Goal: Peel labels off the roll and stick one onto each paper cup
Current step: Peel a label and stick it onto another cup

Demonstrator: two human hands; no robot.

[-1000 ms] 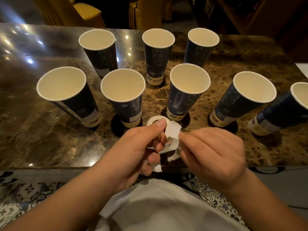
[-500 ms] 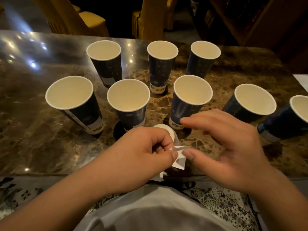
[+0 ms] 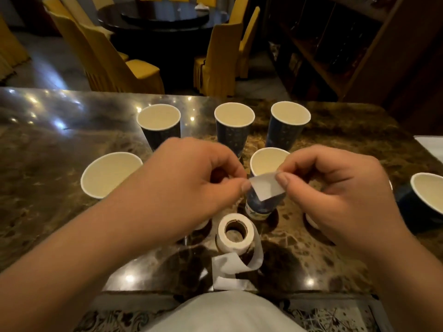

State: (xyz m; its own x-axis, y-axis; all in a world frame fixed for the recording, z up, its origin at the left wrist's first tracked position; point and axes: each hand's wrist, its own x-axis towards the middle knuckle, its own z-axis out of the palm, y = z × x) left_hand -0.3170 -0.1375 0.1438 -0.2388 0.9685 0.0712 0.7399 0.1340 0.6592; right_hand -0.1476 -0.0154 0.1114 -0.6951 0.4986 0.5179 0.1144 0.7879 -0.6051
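Several dark blue paper cups with white insides stand on the marble table (image 3: 60,152). Both hands hold one white label (image 3: 266,186) in the air in front of the middle cup (image 3: 266,161). My left hand (image 3: 191,178) pinches the label's left edge; my right hand (image 3: 335,185) pinches its right top corner. The label roll (image 3: 235,233) lies on the table below the hands, with its backing strip (image 3: 233,267) curling toward the near edge. A cup behind my left hand is mostly hidden.
Other cups stand at the far left (image 3: 111,174), back left (image 3: 158,123), back middle (image 3: 234,123), back right (image 3: 290,123) and far right (image 3: 426,195). A white sheet (image 3: 431,147) lies at the table's right edge. Yellow chairs (image 3: 119,61) stand beyond the table.
The roll left my left hand and now lies on the table. Both hands rose with the peeled label toward the middle cup. The camera tilted up.
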